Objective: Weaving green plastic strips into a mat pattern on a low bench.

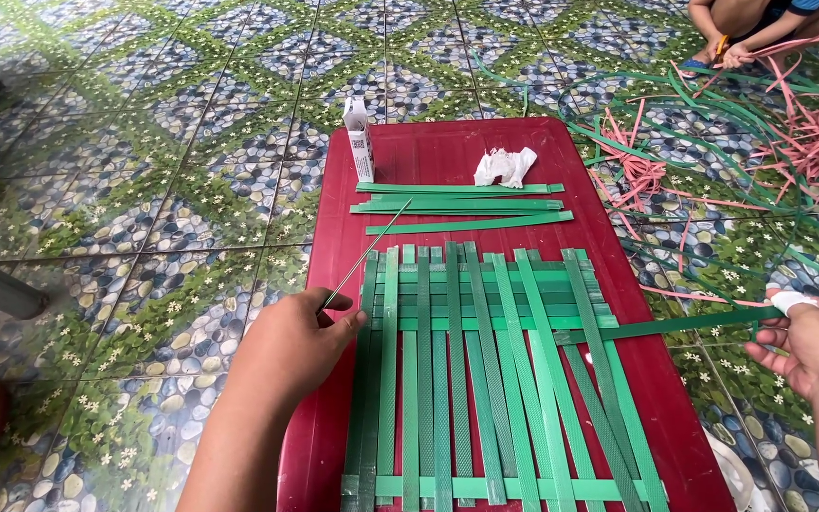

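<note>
Crosswise green plastic strap is pinched at its right end by right hand (left hand closed on thin metal rod), long axis running leftward into woven green strap mat.

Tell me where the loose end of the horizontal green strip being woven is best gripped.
Probably at the free tail of the green strip past the mat's right edge, from the right, pinching its flat faces. There it clears the woven mat and red table, beside the right hand.

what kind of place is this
Likely a home patio or courtyard used for hand weaving: a pebble-and-flower patterned tile floor, a low red table bearing a woven green strap mat, loose strap offcuts strewn nearby.
</note>
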